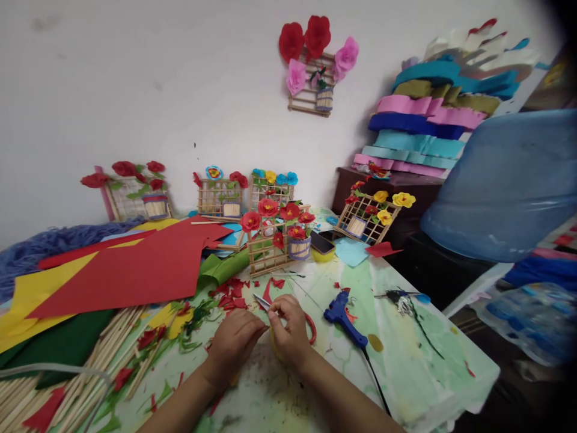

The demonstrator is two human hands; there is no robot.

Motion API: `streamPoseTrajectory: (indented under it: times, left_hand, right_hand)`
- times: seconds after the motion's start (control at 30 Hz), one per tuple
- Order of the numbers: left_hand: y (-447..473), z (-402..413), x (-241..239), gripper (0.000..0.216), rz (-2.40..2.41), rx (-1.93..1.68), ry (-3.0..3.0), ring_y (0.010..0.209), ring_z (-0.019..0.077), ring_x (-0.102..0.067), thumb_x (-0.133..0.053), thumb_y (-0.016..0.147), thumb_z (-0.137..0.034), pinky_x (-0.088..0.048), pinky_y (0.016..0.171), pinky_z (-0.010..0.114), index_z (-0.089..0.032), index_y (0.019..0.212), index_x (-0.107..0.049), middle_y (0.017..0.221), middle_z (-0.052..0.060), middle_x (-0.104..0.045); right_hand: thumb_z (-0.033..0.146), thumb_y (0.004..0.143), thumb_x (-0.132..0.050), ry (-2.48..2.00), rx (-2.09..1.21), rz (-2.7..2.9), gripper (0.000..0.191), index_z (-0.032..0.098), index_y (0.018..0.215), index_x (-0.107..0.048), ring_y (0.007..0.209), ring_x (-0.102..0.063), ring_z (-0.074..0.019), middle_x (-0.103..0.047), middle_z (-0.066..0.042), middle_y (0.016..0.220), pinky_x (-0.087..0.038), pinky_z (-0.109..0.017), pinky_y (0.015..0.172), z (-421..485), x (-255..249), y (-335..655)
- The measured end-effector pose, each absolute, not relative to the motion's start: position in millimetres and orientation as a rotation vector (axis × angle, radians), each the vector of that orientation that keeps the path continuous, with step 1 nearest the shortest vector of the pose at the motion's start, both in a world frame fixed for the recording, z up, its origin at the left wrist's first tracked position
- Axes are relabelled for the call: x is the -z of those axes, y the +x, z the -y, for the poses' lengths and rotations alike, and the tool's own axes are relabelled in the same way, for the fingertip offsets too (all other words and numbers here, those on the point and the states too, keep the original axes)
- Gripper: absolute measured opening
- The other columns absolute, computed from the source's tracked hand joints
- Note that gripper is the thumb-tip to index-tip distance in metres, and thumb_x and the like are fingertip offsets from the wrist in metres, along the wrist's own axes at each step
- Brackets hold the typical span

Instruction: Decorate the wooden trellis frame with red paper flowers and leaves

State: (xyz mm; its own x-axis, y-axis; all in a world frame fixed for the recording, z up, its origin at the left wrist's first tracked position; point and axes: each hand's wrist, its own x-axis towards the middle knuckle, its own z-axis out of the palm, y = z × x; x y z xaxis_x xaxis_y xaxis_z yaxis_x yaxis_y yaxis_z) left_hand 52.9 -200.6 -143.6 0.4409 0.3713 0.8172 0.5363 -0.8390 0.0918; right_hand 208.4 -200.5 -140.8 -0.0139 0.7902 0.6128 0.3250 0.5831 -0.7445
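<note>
My left hand (235,340) is over the near middle of the table, its fingers pressed together and pointing right. Close beside it, my right hand (291,329) has its thumb and fingers bent into a pinch. Anything between the fingertips is too small or hidden to name. A pair of scissors with a red handle (311,328) shows behind my right hand, the metal blades sticking out to its left; I cannot tell whether the hand touches them. Red paper scraps (232,294) lie just beyond my hands. A yellow bit shows under my right hand.
A blue glue gun (345,319) with its cord lies right of my hands. Small lattice frames with paper flowers (268,246) stand behind. Red sheets (148,264) and wooden sticks (99,361) cover the left. A phone (323,242) lies at the back; a water jug (500,186) stands right.
</note>
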Motion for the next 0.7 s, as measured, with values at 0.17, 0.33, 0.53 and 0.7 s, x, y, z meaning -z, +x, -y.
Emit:
streamPoseTrajectory:
  times: [0.17,0.33,0.53,0.7]
  left_hand:
    - [49.2,196.9,141.3,0.005,0.729,1.257,-2.472,0.064,0.0144,-0.054,-0.058,0.085,-0.014,-0.042,0.064,0.027,-0.018,0.086,-0.055,0.069,0.001,-0.064]
    - [45.0,191.4,140.9,0.005,0.789,1.188,-2.413,0.064,0.0152,-0.056,-0.056,0.087,-0.019,-0.042,0.063,0.027,-0.018,0.084,-0.053,0.069,0.002,-0.063]
    - [35.9,185.1,139.1,0.024,0.789,1.118,-2.337,0.070,0.0176,-0.061,-0.059,0.087,-0.031,-0.045,0.067,0.029,-0.018,0.106,-0.052,0.075,0.005,-0.067]
    - [37.1,187.3,133.5,0.029,0.723,0.994,-2.332,0.071,0.0177,-0.062,-0.061,0.085,-0.028,-0.044,0.071,0.031,-0.019,0.111,-0.050,0.076,0.003,-0.067]
  right_hand:
    - [0.014,0.078,-0.056,-1.118,-0.605,1.752,0.017,0.018,0.062,-0.061,0.072,-0.053,-0.0162,-0.058,-0.001,0.067,-0.038,-0.028,0.069,197.0,138.5,210.6]
    - [0.010,0.073,-0.061,-1.053,-0.746,1.786,0.016,0.018,0.061,-0.067,0.069,-0.055,-0.0146,-0.060,0.001,0.062,-0.039,-0.026,0.068,195.5,140.6,208.4]
    - [0.008,0.070,-0.062,-1.107,-1.084,1.594,0.014,0.017,0.062,-0.070,0.054,-0.051,-0.0111,-0.059,0.003,0.055,-0.038,-0.022,0.054,189.8,142.4,209.6]
    - [0.005,0.073,-0.056,-1.069,-0.608,2.026,0.017,0.017,0.066,-0.066,0.070,-0.056,-0.0160,-0.063,-0.002,0.068,-0.042,-0.026,0.067,193.2,137.0,213.4]
